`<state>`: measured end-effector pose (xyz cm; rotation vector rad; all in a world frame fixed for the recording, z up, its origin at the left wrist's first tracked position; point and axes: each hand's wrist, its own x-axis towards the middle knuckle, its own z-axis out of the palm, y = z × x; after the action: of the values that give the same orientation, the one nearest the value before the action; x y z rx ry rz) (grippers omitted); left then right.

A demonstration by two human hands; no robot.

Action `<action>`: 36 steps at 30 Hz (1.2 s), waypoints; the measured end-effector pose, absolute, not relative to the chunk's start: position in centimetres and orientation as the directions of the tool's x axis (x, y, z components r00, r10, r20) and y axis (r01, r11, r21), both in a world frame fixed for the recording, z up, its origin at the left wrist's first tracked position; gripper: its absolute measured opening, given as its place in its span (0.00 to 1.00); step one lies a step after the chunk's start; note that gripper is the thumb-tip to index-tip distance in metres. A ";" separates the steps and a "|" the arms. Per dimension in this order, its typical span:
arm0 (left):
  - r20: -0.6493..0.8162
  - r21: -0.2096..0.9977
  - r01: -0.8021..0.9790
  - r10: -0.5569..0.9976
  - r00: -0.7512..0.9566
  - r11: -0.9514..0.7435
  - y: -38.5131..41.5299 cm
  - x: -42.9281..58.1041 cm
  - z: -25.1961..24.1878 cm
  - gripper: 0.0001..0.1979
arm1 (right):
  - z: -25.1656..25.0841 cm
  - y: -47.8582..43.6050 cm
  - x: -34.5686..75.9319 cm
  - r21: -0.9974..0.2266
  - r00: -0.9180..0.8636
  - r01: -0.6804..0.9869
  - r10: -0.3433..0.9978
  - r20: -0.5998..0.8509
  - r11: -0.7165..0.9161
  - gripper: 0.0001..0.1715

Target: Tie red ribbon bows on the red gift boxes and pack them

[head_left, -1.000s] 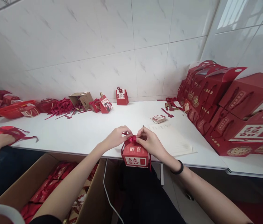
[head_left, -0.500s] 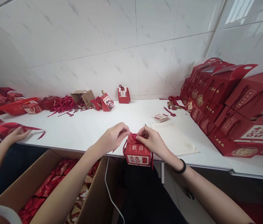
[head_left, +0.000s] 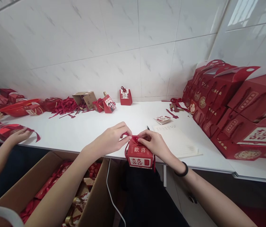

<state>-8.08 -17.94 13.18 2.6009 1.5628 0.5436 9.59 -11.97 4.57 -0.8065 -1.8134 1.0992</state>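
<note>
A small red gift box (head_left: 139, 154) with white Chinese characters and a white front panel sits at the table's front edge, close to my lap. Red cords hang down both its sides. My left hand (head_left: 118, 137) pinches at the red ribbon (head_left: 135, 138) on the box's top, from the left. From the other side, the thumb and fingers of my right hand (head_left: 150, 140) are closed on the same ribbon and touch the top of the box. The fingertips hide part of the ribbon, so its exact shape cannot be made out.
Red boxes (head_left: 239, 107) are stacked at the right. Paper sheets (head_left: 177, 142) and a pen lie beside my right hand. Ribbons (head_left: 66, 105) and small boxes line the wall. Below, a carton (head_left: 95, 201) holds red pieces. At left, other people's hands (head_left: 18, 137) handle a red box.
My left hand's fingers have shifted slightly at the ribbon, whose loose end no longer shows below that hand. The box stays put. The neighbour's hands and ribbon at left have moved.
</note>
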 end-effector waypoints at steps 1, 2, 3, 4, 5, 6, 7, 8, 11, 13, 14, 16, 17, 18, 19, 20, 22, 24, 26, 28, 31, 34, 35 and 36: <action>0.263 0.248 0.846 0.873 0.410 -0.472 -18.0 -8.1 13.2 0.08 | 4.6 -12.0 9.6 -0.909 -0.436 0.093 0.837 0.330 0.407 0.04; 0.262 0.260 0.849 0.880 0.396 -0.459 -18.1 -8.1 13.2 0.08 | 4.6 -12.0 9.6 -0.909 -0.435 0.093 0.838 0.329 0.406 0.04; 0.265 0.263 0.854 0.885 0.384 -0.449 -18.1 -8.2 13.2 0.09 | 4.6 -12.0 9.6 -0.910 -0.433 0.095 0.840 0.328 0.404 0.05; 0.269 0.256 0.860 0.887 0.375 -0.442 -18.0 -8.3 13.1 0.09 | 4.7 -12.1 9.6 -0.910 -0.431 0.098 0.841 0.327 0.404 0.05; 0.278 0.240 0.865 0.885 0.373 -0.440 -17.9 -8.4 13.0 0.09 | 4.7 -12.1 9.6 -0.909 -0.430 0.101 0.842 0.327 0.404 0.05; 0.287 0.219 0.869 0.881 0.376 -0.443 -17.7 -8.5 13.0 0.08 | 4.8 -12.1 9.6 -0.908 -0.428 0.105 0.843 0.326 0.405 0.05; 0.299 0.198 0.871 0.874 0.384 -0.450 -17.6 -8.6 12.9 0.07 | 4.8 -12.1 9.6 -0.908 -0.428 0.110 0.843 0.325 0.405 0.05; 0.311 0.176 0.868 0.863 0.398 -0.463 -17.4 -8.7 12.8 0.05 | 4.8 -12.1 9.6 -0.907 -0.428 0.115 0.844 0.324 0.406 0.05; 0.327 0.095 0.846 0.819 0.471 -0.525 -16.7 -8.7 12.8 0.07 | 4.9 -12.1 9.6 -0.902 -0.433 0.135 0.843 0.320 0.411 0.06; 0.320 0.039 0.824 0.789 0.525 -0.565 -16.3 -8.3 13.1 0.09 | 4.9 -12.1 9.6 -0.894 -0.439 0.143 0.837 0.328 0.425 0.07; 0.320 0.022 0.810 0.772 0.549 -0.586 -16.0 -8.0 13.3 0.10 | 4.9 -12.1 9.6 -0.889 -0.441 0.147 0.833 0.335 0.435 0.07; 0.330 0.028 0.782 0.745 0.580 -0.622 -15.4 -7.5 13.5 0.09 | 4.9 -12.1 9.6 -0.878 -0.440 0.154 0.828 0.349 0.452 0.08; 0.335 0.054 0.773 0.741 0.582 -0.632 -15.0 -7.2 13.6 0.08 | 4.8 -12.2 9.6 -0.874 -0.437 0.159 0.826 0.355 0.460 0.09; 0.336 0.093 0.769 0.748 0.573 -0.632 -14.5 -7.0 13.5 0.08 | 4.8 -12.2 9.7 -0.870 -0.436 0.164 0.825 0.358 0.464 0.09; 0.328 0.142 0.773 0.766 0.553 -0.619 -14.1 -6.9 13.3 0.08 | 4.8 -12.1 9.7 -0.869 -0.435 0.165 0.825 0.361 0.467 0.08; 0.310 0.193 0.781 0.792 0.525 -0.594 -13.6 -6.9 13.1 0.07 | 4.8 -12.1 9.7 -0.869 -0.435 0.164 0.825 0.361 0.467 0.08; 0.261 0.286 0.798 0.845 0.468 -0.530 -12.7 -7.0 12.3 0.07 | 4.7 -12.1 9.8 -0.876 -0.430 0.157 0.830 0.355 0.456 0.07; 0.226 0.379 0.799 0.884 0.410 -0.467 -12.1 -7.2 11.3 0.07 | 4.7 -12.0 9.8 -0.888 -0.420 0.151 0.841 0.340 0.434 0.07; 0.223 0.458 0.777 0.902 0.368 -0.431 -12.0 -7.5 10.0 0.06 | 4.6 -12.0 9.7 -0.898 -0.412 0.146 0.851 0.326 0.415 0.06; 0.250 0.491 0.754 0.900 0.359 -0.437 -12.3 -7.6 8.7 0.05 | 4.5 -12.0 9.7 -0.901 -0.407 0.134 0.852 0.331 0.413 0.05; 0.312 0.526 0.712 0.884 0.347 -0.465 -13.5 -7.4 6.9 0.05 | 4.5 -11.9 9.6 -0.894 -0.398 0.110 0.844 0.360 0.433 0.05; 0.336 0.648 0.630 0.903 0.269 -0.428 -14.9 -6.8 5.7 0.06 | 4.5 -11.9 9.6 -0.895 -0.390 0.101 0.845 0.365 0.434 0.04; 0.331 0.689 0.598 0.912 0.244 -0.410 -15.3 -6.6 5.5 0.07 | 4.5 -11.9 9.6 -0.899 -0.385 0.101 0.850 0.360 0.426 0.04; 0.323 0.723 0.570 0.920 0.221 -0.390 -15.6 -6.3 5.3 0.07 | 4.4 -11.8 9.6 -0.903 -0.378 0.100 0.855 0.355 0.419 0.03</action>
<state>-6.32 -15.65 5.34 2.0458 1.3727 1.0260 9.59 -11.84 4.43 -0.8280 -1.7690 1.0474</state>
